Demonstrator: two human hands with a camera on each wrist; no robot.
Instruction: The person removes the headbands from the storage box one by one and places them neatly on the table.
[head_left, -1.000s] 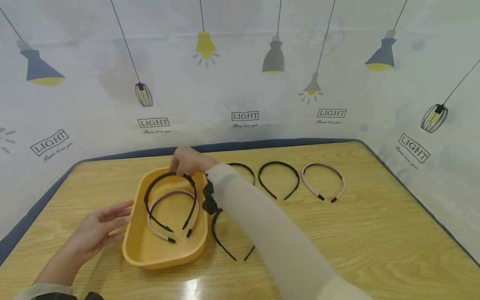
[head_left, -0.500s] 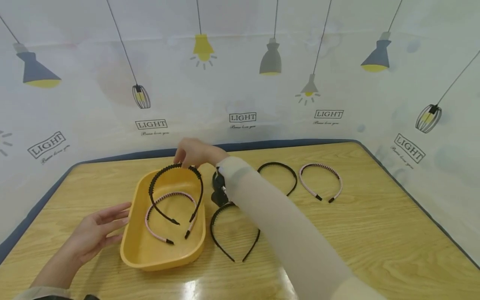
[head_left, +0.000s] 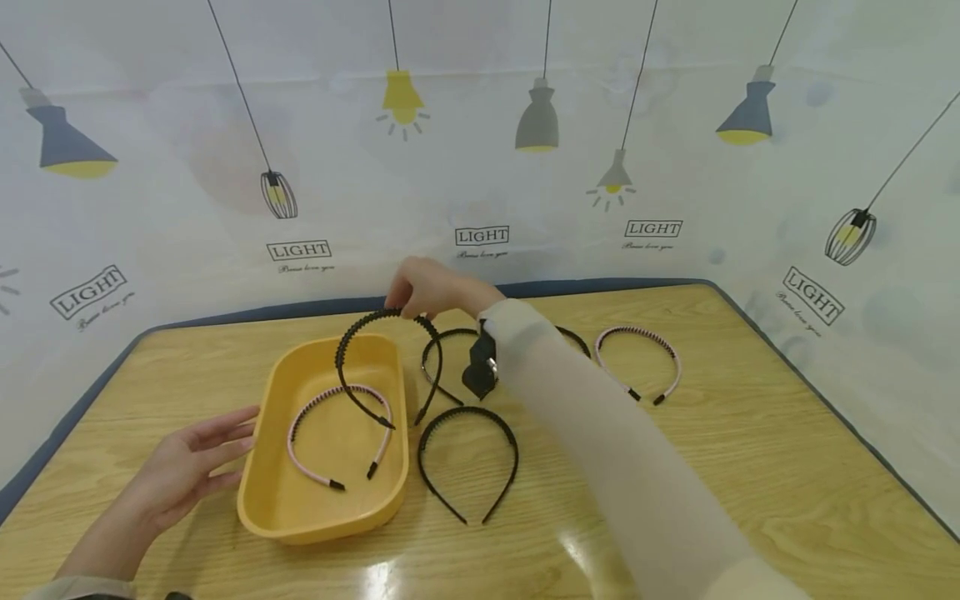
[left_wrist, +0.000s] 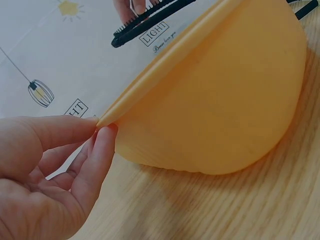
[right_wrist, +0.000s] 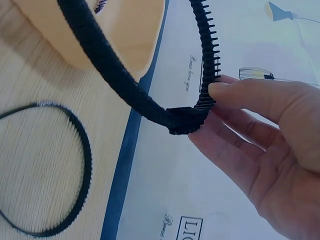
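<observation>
A black toothed headband (head_left: 340,358) hangs from my right hand (head_left: 444,287), its two ends pointing down over the right rim of the yellow plastic tray (head_left: 322,532). Thumb and fingers pinch the top of its arch, as the right wrist view shows the hand (right_wrist: 270,135) on the headband (right_wrist: 107,60). Inside the tray lies a pink headband (head_left: 291,442) with black tips. With thumb and fingertips, my left hand (head_left: 187,471) pinches the tray's left rim; the left wrist view shows this hand (left_wrist: 55,175) close up against the tray wall (left_wrist: 210,110).
To the right of the tray, a black headband (head_left: 468,410) lies on the wooden table (head_left: 675,500). Farther back are a second black headband (head_left: 450,333), a third (head_left: 575,337) partly behind my right arm, and a pink headband (head_left: 637,330). A printed backdrop (head_left: 360,183) surrounds the table.
My right hand has lifted the black headband up out of the tray and moved it to the right, toward the tray's right rim. My left hand stays at the tray's left side.
</observation>
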